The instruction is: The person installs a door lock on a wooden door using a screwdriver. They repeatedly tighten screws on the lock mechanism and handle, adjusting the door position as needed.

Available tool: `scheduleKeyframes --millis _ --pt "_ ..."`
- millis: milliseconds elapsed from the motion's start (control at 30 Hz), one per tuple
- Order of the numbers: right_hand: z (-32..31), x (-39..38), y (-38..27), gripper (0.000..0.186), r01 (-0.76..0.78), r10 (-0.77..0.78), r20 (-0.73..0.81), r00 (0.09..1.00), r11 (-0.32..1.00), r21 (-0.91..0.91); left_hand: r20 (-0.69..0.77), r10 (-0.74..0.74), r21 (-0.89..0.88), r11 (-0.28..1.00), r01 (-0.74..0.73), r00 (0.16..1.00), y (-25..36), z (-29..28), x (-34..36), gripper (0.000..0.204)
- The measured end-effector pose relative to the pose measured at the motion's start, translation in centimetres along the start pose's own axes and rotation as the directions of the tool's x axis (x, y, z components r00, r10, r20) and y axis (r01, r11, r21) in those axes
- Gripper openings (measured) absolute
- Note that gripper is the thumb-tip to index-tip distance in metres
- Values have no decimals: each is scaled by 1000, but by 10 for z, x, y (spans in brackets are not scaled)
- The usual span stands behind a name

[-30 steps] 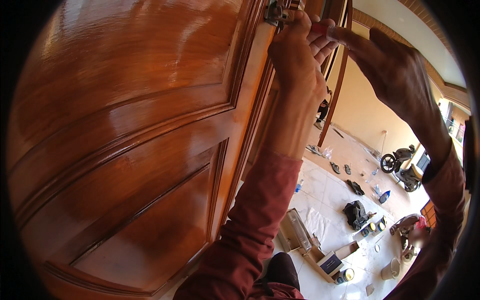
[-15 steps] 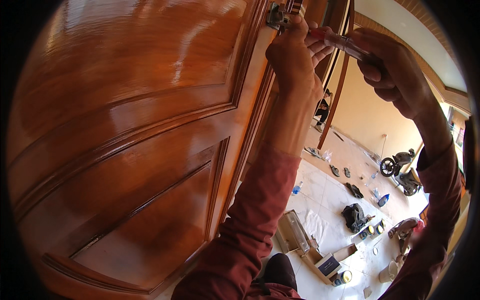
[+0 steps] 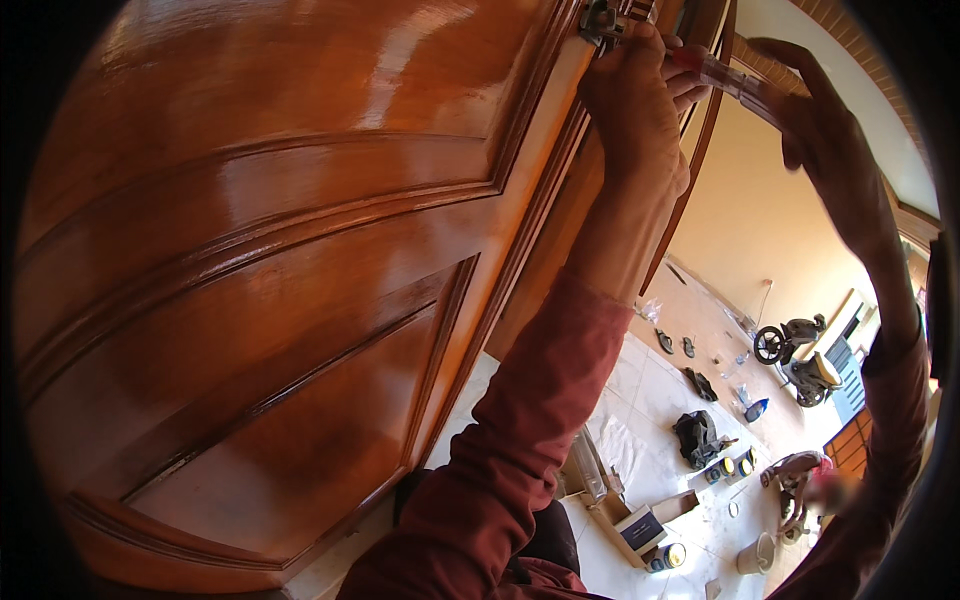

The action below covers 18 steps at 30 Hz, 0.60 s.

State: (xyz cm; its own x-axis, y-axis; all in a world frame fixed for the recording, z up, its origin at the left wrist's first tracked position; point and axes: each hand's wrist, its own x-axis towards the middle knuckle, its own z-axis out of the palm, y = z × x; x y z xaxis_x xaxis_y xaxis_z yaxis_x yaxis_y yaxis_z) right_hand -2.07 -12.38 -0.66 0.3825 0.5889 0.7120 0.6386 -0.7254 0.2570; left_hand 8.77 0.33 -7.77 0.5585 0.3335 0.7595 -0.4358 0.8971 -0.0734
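Observation:
At the top of the glossy brown panelled door (image 3: 300, 180), a metal latch fitting (image 3: 600, 20) sits by the edge. My left hand (image 3: 635, 120) is raised against it, fingers curled round the front of a screwdriver (image 3: 735, 82) with a red and clear handle; its tip is hidden behind my fingers. My right hand (image 3: 825, 140) is at the handle's rear end, loosely holding it, with one finger lifted off and stretched above.
Beyond the doorway, a scooter (image 3: 800, 370) stands by a cream wall (image 3: 750, 230). On the tiled floor (image 3: 640, 380) lie sandals (image 3: 665, 340), a black bag (image 3: 695, 440), open cardboard boxes (image 3: 615, 525), several cans (image 3: 665, 555) and a bucket (image 3: 755, 555). Another person (image 3: 800, 485) crouches at lower right.
Both hands and the screwdriver have shifted rightward in view along with the door edge. My right hand's fingers have loosened from their curl round the handle, one now rising above it.

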Motion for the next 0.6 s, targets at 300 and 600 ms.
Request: scheduleKeyframes --millis 300,600 --pt "-28 10 6 37 -547 377 402 834 655 521 120 31 -76 997 -22 992 -9 -9 -6 25" --pt "-7 4 -7 37 -512 450 254 856 802 307 45 -39 -14 999 39 998 -4 -9 -2 23"
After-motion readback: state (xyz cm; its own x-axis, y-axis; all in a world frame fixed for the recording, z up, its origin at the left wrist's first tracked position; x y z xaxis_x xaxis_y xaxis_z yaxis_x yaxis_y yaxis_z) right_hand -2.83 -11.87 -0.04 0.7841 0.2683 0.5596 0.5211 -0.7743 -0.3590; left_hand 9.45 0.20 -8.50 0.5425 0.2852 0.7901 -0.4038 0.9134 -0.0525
